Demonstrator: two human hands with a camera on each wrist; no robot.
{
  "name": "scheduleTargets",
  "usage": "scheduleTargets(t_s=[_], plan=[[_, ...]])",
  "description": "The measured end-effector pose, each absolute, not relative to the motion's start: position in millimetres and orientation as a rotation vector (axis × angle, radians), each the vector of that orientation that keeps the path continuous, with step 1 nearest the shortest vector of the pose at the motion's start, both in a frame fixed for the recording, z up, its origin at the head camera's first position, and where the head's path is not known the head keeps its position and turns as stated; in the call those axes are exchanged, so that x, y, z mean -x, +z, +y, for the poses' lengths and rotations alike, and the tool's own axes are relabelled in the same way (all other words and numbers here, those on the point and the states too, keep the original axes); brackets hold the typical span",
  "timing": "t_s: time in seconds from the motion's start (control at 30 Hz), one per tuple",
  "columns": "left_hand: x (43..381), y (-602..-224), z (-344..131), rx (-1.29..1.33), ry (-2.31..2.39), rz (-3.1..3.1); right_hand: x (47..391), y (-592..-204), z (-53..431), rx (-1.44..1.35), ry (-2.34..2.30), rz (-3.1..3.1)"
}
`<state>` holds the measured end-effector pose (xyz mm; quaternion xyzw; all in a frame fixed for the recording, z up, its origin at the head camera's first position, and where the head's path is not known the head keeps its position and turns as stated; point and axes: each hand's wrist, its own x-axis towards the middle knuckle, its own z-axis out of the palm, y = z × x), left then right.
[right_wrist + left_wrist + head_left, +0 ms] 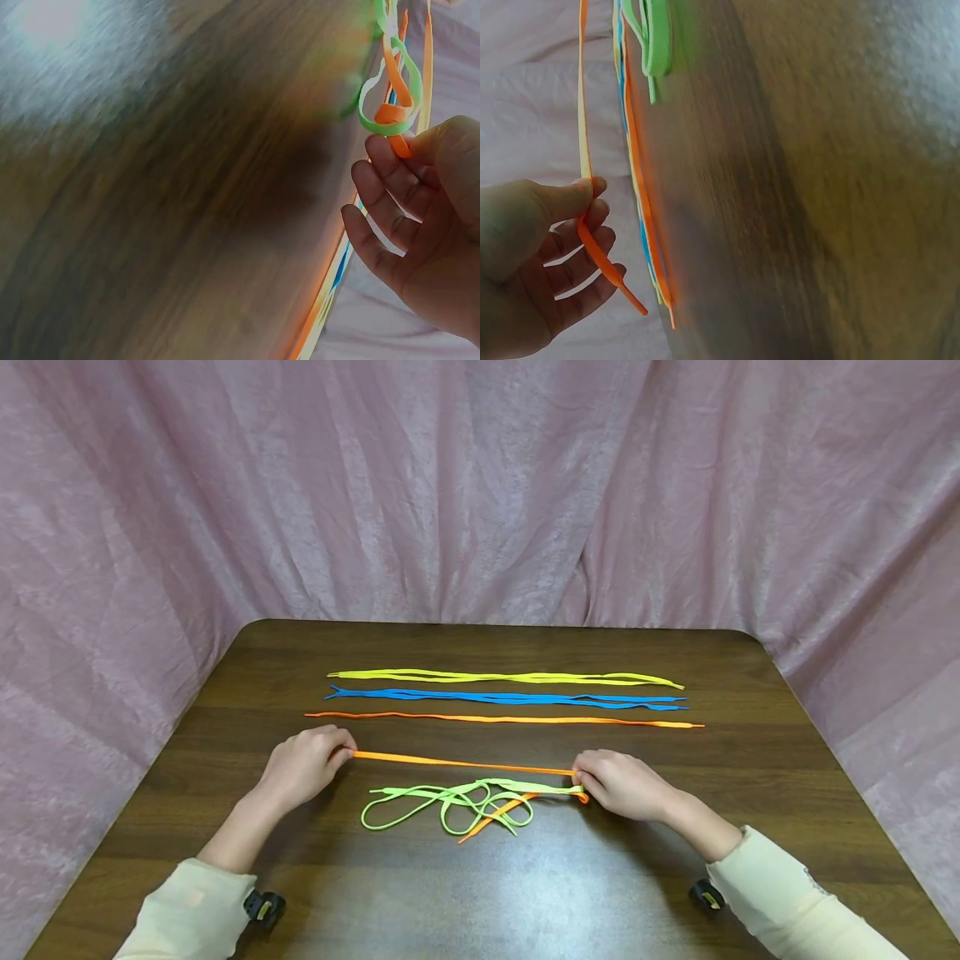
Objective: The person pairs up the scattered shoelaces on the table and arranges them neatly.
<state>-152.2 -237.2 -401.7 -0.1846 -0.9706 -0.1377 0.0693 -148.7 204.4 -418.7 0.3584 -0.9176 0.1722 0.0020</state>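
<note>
Left hand (pixel 303 768) pinches orange lace (pixel 408 759) (right hand (pixel 621 783) too).

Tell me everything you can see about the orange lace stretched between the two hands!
The orange lace looks like flat fabric with a narrow tip. The left hand pinches it near that tip, which sticks out free. From there it runs nearly straight to the right hand, which pinches it too. By that hand, orange is looped with the green lace, and a tail slants back toward the near left; I can't tell exactly how they cross.
</note>
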Motion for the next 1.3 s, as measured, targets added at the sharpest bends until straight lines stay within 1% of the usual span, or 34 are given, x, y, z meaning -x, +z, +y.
scheduleTargets(t_s=[0.37,0.9,1.3], plan=[[154.1,-403.6,-245.4,0.517,-0.399,-2.928,146.2,-417.6,224.7,-1.097,0.491,-2.759],[153.2,-402.2,-267.4,0.411,-0.389,-2.973,146.5,-410.3,263.4,-0.943,0.504,-2.818],[157.5,-404.5,-283.0,0.361,-0.382,-3.023,150.9,-412.1,296.2,-0.839,0.468,-2.837]])
